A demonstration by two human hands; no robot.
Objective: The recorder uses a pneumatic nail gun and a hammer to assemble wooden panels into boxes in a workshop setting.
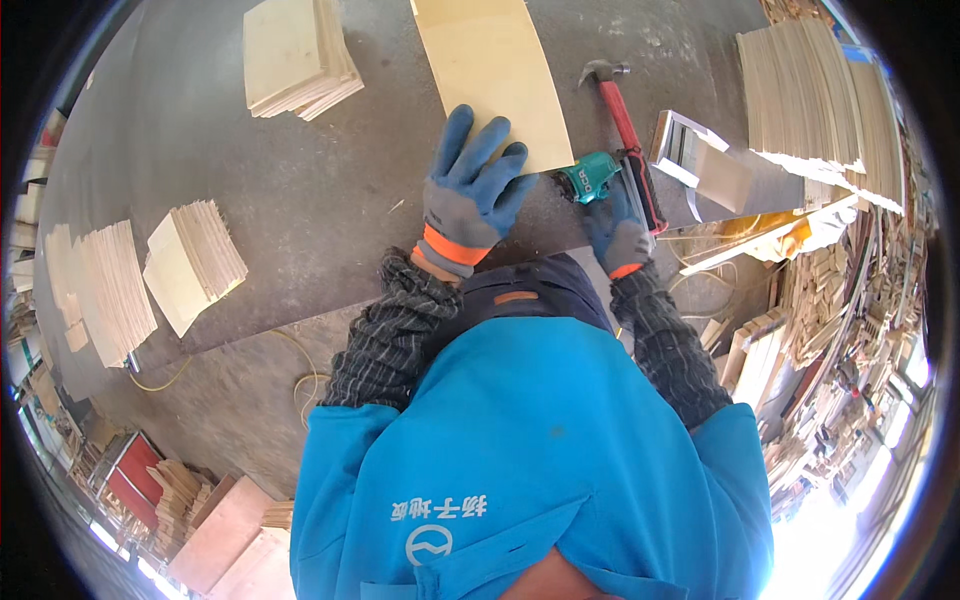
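Observation:
My left hand [470, 195], in a blue and grey work glove with an orange cuff, has its fingers spread. Its fingertips rest over the near end of a long pale wooden board [500, 75]. Wrapped round a teal nail gun or stapler [592, 178] is my right hand [617, 230], gloved the same way. The tool's nose is at the board's near right corner; whether it touches the wood I cannot tell. Just right of it lies a claw hammer [618, 110] with a red and black handle, partly alongside the tool.
An open box with silvery sides [690, 150] sits right of the hammer. Thin wooden pieces are stacked at the far left [298, 60], the near left [195, 262] and the right [800, 95]. A yellow hose [305, 365] trails below the dark tabletop [330, 190].

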